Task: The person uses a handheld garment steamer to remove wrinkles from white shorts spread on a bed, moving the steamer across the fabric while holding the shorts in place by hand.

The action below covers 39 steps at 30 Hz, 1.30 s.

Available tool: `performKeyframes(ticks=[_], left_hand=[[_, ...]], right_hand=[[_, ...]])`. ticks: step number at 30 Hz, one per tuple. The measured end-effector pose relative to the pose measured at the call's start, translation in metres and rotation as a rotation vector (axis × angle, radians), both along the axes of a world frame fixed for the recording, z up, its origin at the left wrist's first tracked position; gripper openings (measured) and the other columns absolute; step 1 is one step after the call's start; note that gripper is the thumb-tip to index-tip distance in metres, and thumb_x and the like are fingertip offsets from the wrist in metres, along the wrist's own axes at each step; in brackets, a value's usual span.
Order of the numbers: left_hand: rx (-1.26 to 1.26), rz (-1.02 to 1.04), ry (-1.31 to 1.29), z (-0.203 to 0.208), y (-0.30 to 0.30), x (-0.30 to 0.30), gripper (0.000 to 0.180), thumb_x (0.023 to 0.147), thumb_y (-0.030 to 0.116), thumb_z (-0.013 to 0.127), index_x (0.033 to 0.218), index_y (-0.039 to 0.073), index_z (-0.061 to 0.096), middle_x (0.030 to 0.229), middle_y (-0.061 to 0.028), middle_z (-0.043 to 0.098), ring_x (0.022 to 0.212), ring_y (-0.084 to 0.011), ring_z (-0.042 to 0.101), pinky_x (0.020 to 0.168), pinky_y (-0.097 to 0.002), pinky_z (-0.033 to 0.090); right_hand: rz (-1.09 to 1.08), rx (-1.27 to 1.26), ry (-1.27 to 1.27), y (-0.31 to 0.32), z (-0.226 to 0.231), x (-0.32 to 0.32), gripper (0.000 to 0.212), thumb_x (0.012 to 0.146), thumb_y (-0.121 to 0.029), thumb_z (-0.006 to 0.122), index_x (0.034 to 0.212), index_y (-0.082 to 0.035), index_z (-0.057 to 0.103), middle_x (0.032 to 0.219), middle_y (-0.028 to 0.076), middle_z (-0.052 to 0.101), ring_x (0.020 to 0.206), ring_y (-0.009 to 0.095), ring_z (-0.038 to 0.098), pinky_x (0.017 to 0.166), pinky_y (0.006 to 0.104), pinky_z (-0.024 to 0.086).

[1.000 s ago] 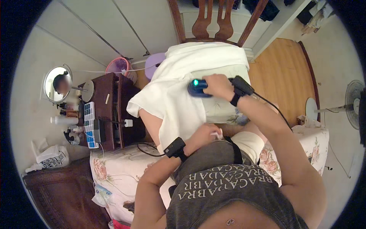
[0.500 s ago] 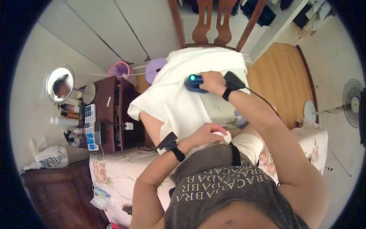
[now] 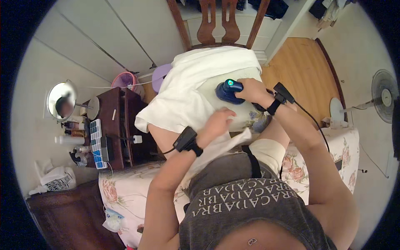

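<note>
A white cloth [image 3: 179, 100] is spread over a pale padded surface [image 3: 212, 89] with a blue flower print, on the seat of a wooden chair. My right hand [image 3: 252, 91] is closed round a dark blue handheld iron [image 3: 230, 91] with a lit green spot on top. The iron rests on the bare pale padding, right of the cloth. My left hand [image 3: 217, 123], slightly blurred, hovers over the cloth's near part with its fingers apart and nothing in them. One corner of the cloth [image 3: 243, 136] lies loose near my lap.
The chair's back [image 3: 218, 25] stands at the far side. On the left, a dark wooden cabinet [image 3: 112, 129] carries a round mirror [image 3: 61, 101], several bottles and a pill organizer [image 3: 96, 141]. A fan [image 3: 384, 96] stands at right. Cables hang from both wrists.
My left hand has let go of the cloth's near edge and moved forward. The iron has shifted right, off the cloth onto the padding, and the cloth has been drawn aside to the left.
</note>
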<state>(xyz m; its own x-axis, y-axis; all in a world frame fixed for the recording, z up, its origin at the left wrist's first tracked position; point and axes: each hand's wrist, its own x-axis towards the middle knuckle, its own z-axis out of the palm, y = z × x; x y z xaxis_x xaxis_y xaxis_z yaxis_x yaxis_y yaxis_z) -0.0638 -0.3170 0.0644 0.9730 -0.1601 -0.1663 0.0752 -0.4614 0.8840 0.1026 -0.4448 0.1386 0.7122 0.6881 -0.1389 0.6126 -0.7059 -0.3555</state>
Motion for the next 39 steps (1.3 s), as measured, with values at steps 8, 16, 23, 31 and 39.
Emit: performKeyframes(ticks=[8, 16, 23, 31, 39], left_hand=[[0.638, -0.056, -0.208, -0.027, 0.023, 0.002, 0.024, 0.076, 0.006, 0.07, 0.097, 0.007, 0.058, 0.096, -0.0138, 0.055, 0.089, -0.0356, 0.062, 0.072, -0.0439, 0.051], [0.607, 0.521, -0.467, -0.006, 0.092, 0.017, 0.025, 0.079, 0.019, 0.072, 0.096, 0.005, 0.062, 0.099, -0.0155, 0.06, 0.091, -0.0384, 0.058, 0.078, -0.0472, 0.048], [0.706, 0.564, -0.021, 0.011, 0.137, 0.061, 0.047, 0.072, 0.031, 0.08, 0.112, 0.013, 0.064, 0.118, -0.015, 0.055, 0.112, -0.0356, 0.055, 0.098, -0.0427, 0.045], [0.814, -0.322, -0.366, 0.008, 0.169, 0.077, 0.021, 0.068, 0.023, 0.078, 0.082, 0.012, 0.067, 0.122, -0.005, 0.056, 0.126, -0.0298, 0.044, 0.108, -0.0415, 0.032], [0.659, -0.067, -0.546, -0.011, 0.171, 0.095, 0.009, 0.075, 0.012, 0.071, 0.079, 0.009, 0.064, 0.113, -0.0036, 0.06, 0.114, -0.0294, 0.051, 0.1, -0.0409, 0.04]], right_hand=[[-0.056, 0.024, 0.07, -0.006, -0.004, -0.005, 0.039, 0.069, -0.032, 0.068, 0.101, -0.011, 0.071, 0.087, 0.018, 0.07, 0.084, 0.035, 0.068, 0.078, 0.0432, 0.055], [0.047, 0.034, 0.032, 0.0, -0.009, -0.004, 0.037, 0.07, -0.037, 0.069, 0.094, -0.009, 0.07, 0.081, 0.018, 0.069, 0.081, 0.036, 0.067, 0.074, 0.0444, 0.053], [0.01, -0.096, 0.188, 0.008, -0.003, -0.033, 0.062, 0.076, -0.058, 0.07, 0.1, -0.001, 0.068, 0.088, 0.023, 0.068, 0.084, 0.038, 0.067, 0.076, 0.0438, 0.052], [-0.058, -0.072, 0.291, -0.001, -0.002, -0.066, 0.069, 0.08, -0.066, 0.061, 0.096, 0.001, 0.063, 0.084, 0.025, 0.067, 0.08, 0.041, 0.066, 0.073, 0.0467, 0.052], [-0.162, -0.003, 0.394, 0.011, -0.011, -0.09, 0.069, 0.085, -0.062, 0.058, 0.098, 0.006, 0.06, 0.085, 0.029, 0.065, 0.085, 0.045, 0.064, 0.075, 0.0484, 0.05]])
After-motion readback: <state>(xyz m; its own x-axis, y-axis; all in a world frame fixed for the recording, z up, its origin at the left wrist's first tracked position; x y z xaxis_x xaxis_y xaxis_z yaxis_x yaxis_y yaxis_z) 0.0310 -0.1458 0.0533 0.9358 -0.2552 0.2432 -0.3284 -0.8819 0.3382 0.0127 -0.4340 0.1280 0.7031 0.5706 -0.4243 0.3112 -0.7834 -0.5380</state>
